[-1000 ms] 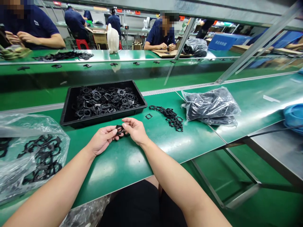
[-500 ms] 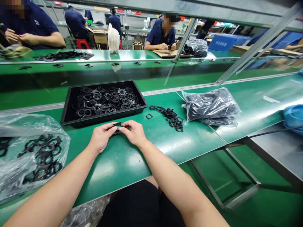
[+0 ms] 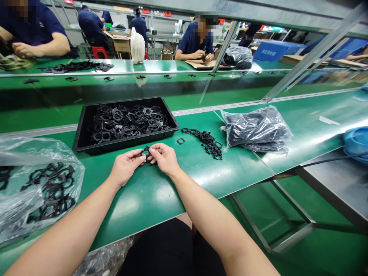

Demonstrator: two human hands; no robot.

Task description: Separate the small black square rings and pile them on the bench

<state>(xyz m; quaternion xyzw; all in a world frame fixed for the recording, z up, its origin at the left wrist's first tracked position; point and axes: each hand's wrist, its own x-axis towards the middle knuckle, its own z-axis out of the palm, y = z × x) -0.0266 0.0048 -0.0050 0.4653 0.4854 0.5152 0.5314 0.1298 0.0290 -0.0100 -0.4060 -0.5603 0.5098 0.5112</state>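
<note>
your left hand [image 3: 125, 167] and right hand [image 3: 164, 159] pinch a black ring [image 3: 147, 149], seemingly just one; beyond them sits the tray [image 3: 126, 143].

Factory assy. workshop, long green benches [image 3: 207, 180], navy-clad wkrs [image 3: 187, 45], lg. blk parts tray [image 3: 129, 142]

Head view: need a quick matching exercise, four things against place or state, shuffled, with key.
1. black tray
2. pile of rings
3. blue box
4. left hand

A. on the far bench
B. pinching a black part that the right hand also holds
C. heaped with loose parts
D. between the black tray and the filled bag

Pairs: 1-C, 2-D, 3-A, 4-B
</note>
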